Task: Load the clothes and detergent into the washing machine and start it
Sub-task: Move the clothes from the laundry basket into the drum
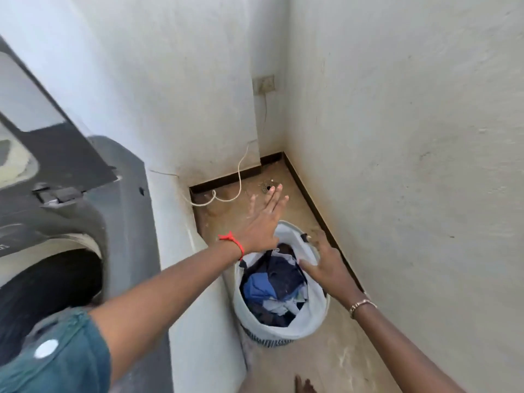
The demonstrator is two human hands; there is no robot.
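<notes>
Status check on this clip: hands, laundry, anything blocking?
Left hand open, empty, above basket rim. Right hand open, at laundry basket rim, no grip. Clothes all in basket; washer lid up. Nothing in the way.

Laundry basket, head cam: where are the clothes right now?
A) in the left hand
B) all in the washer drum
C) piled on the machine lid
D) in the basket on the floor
D. The clothes lie heaped inside the white laundry basket on the floor, while the left hand and right hand are open above it and grasp nothing yet.
</notes>
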